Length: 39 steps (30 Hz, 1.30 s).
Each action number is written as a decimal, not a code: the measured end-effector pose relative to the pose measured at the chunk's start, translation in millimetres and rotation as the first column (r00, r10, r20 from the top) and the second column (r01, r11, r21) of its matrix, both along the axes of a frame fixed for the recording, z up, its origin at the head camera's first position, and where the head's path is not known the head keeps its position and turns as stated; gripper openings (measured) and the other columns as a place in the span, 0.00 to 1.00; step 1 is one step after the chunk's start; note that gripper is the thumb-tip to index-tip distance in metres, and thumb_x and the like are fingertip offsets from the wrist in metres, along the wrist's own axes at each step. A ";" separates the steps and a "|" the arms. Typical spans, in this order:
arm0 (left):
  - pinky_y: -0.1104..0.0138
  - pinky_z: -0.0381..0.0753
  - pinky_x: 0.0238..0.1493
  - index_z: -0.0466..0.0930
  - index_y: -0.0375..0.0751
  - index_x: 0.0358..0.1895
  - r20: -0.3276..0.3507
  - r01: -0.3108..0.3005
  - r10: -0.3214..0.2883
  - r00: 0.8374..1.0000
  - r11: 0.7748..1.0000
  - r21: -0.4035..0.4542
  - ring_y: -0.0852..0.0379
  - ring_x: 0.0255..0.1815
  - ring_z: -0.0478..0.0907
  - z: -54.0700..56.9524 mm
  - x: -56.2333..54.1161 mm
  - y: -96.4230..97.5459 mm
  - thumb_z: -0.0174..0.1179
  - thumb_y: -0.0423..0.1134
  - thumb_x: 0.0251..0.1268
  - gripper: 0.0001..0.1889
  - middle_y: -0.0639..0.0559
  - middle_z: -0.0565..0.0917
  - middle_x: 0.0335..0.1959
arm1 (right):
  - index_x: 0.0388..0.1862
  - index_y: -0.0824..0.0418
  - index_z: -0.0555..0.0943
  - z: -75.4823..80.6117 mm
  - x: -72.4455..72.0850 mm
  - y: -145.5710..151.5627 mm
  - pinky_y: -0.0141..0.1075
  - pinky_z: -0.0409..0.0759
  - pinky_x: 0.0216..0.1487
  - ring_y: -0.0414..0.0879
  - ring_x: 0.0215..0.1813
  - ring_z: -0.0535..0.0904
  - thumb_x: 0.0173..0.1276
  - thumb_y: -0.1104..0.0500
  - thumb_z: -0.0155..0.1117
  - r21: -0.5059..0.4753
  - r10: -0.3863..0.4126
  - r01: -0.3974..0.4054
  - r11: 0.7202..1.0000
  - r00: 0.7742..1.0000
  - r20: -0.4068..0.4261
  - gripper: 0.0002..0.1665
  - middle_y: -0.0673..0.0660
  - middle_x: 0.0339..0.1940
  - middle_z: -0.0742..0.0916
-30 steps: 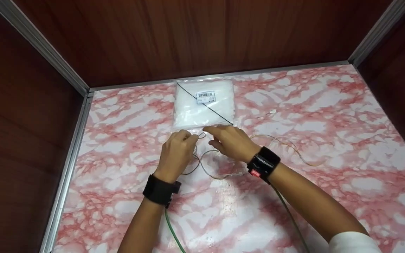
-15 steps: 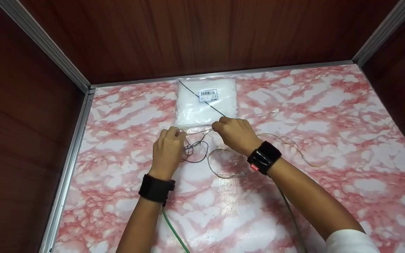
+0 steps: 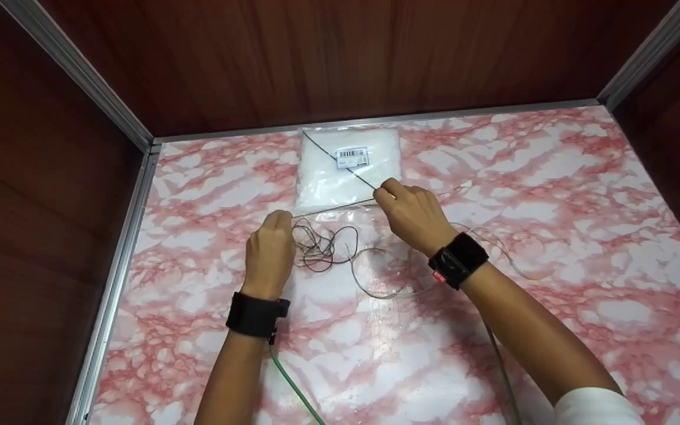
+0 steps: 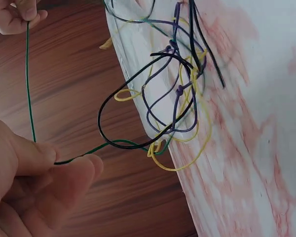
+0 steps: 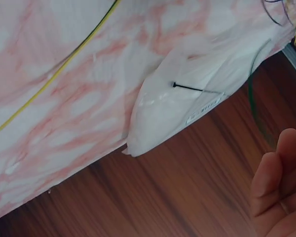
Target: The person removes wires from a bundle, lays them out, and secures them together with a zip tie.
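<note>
In the head view, my left hand (image 3: 269, 254) and right hand (image 3: 414, 215) are spread apart with a thin green wire (image 4: 28, 89) stretched taut between them. The left thumb and fingertips pinch it in the left wrist view, and it runs on from there into a tangle of purple, black and yellow wires (image 4: 177, 94). My right hand pinches the wire's other stretch; part of that grip lies outside the right wrist view. In the head view, the tangle (image 3: 322, 248) lies between the hands on the near side of the stretched wire.
Behind the wire lies a clear plastic bag (image 3: 322, 183) with white contents, a barcode label (image 3: 352, 157) and a black cable tie (image 5: 187, 89) across it. A loose wire (image 3: 502, 248) trails right over the red-and-white marbled tabletop (image 3: 552, 177). Brown wood panels (image 3: 340, 59) enclose the table.
My hands have moved apart, left hand leftward and right hand up and rightward. The right hand, loose beside the wire at first, has taken hold of it, and the wire is drawn out straight.
</note>
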<state>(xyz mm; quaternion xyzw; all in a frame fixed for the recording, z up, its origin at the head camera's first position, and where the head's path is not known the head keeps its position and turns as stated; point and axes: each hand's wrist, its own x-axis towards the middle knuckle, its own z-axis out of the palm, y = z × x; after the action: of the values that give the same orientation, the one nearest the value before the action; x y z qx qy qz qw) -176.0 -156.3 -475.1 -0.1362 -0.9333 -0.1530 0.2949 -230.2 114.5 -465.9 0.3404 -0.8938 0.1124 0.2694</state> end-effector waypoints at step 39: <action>0.53 0.74 0.14 0.84 0.37 0.33 0.002 -0.011 0.011 1.000 0.996 -0.089 0.45 0.18 0.78 4.4 15.0 -7.7 0.56 0.20 0.55 0.10 0.46 0.81 0.26 | 0.30 0.63 0.80 -9.3 45.3 216.2 0.49 0.69 0.17 0.56 0.26 0.74 0.63 0.76 0.55 -0.133 -0.309 0.304 0.943 0.951 -0.020 0.11 0.59 0.26 0.80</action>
<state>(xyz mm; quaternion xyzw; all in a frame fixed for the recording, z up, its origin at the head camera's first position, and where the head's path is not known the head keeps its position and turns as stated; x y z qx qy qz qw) -161.0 -164.0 -470.7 -0.1439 -0.9403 -0.1099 0.2883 -184.9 330.7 -475.2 0.1813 -0.9212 0.1195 0.3230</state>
